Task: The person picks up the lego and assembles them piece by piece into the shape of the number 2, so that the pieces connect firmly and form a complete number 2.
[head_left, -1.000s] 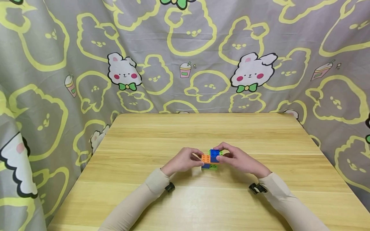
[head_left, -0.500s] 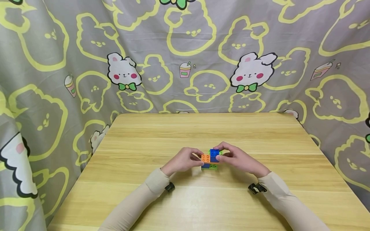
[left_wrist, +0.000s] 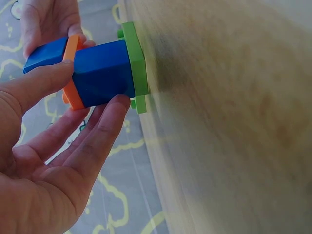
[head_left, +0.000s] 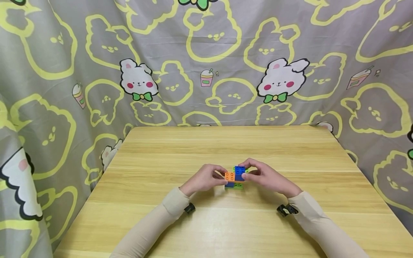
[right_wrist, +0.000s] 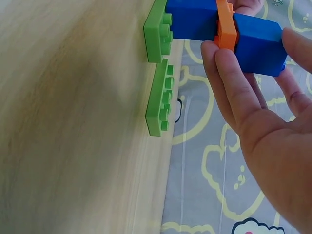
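Observation:
A small brick stack (head_left: 235, 177) stands on the wooden table (head_left: 226, 222), between both hands. Its base is a green plate (left_wrist: 135, 63), which touches the table top. On that sit a lower blue brick (left_wrist: 102, 73), an orange plate (right_wrist: 225, 24) and an upper blue brick (right_wrist: 258, 44). My left hand (head_left: 224, 178) pinches the stack from the left, thumb and fingers at the lower blue brick and the orange plate. From the right, my right hand (head_left: 246, 171) holds the upper blue brick between thumb and fingers. A second green plate (right_wrist: 161, 100) lies flat beside the base.
A grey cloth with yellow bear outlines and white rabbits (head_left: 206, 64) hangs behind and beside the table. The table's far edge (head_left: 226, 126) meets the cloth. Both forearms in beige sleeves (head_left: 151, 225) lie over the near part of the table.

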The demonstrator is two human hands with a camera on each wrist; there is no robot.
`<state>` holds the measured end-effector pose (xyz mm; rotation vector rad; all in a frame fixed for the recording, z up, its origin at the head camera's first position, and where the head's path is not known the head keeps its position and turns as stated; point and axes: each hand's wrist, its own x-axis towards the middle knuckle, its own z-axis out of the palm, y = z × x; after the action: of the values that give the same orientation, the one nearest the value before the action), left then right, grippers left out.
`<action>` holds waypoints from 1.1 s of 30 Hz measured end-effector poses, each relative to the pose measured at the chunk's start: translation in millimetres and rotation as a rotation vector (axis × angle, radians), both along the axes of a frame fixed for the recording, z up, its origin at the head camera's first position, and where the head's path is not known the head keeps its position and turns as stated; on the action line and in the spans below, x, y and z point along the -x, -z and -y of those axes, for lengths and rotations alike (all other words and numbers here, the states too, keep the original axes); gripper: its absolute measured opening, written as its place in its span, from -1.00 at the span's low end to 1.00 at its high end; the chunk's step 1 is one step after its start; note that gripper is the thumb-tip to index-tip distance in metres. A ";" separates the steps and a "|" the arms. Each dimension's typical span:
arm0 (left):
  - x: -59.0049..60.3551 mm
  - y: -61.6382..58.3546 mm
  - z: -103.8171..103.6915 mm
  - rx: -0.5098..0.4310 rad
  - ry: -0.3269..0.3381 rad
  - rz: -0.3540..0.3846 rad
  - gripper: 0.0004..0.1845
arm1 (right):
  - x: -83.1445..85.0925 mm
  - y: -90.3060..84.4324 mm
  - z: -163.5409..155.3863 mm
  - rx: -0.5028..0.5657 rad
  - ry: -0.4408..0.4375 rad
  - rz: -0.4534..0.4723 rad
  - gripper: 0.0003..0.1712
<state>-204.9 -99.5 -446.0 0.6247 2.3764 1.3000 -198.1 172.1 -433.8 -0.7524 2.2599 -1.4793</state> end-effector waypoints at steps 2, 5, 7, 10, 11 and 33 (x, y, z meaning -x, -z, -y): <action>0.0 -0.3 -0.1 0.003 0.000 0.000 -0.64 | 0.0 0.3 0.3 0.015 0.008 0.019 -0.68; 0.3 -0.2 -0.4 0.006 -0.001 -0.002 -0.64 | 0.5 0.7 0.4 0.031 0.016 0.040 -0.67; 0.6 -0.2 -0.6 0.010 -0.001 -0.003 -0.64 | 0.8 0.8 0.1 0.034 0.017 0.043 -0.67; 0.8 -0.1 -0.7 0.012 -0.002 -0.005 -0.64 | 1.5 1.1 -0.3 0.030 0.015 0.032 -0.67; 0.8 0.0 -0.6 0.013 -0.001 -0.006 -0.64 | 1.7 1.3 -0.5 0.028 0.014 0.027 -0.67; -0.6 -0.6 0.2 0.020 0.000 -0.011 -0.64 | 3.4 2.1 -2.5 0.047 0.018 0.064 -0.62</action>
<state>-204.3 -99.7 -445.4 0.6279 2.3956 1.2743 -201.4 174.6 -435.9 -0.6900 2.1975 -1.5466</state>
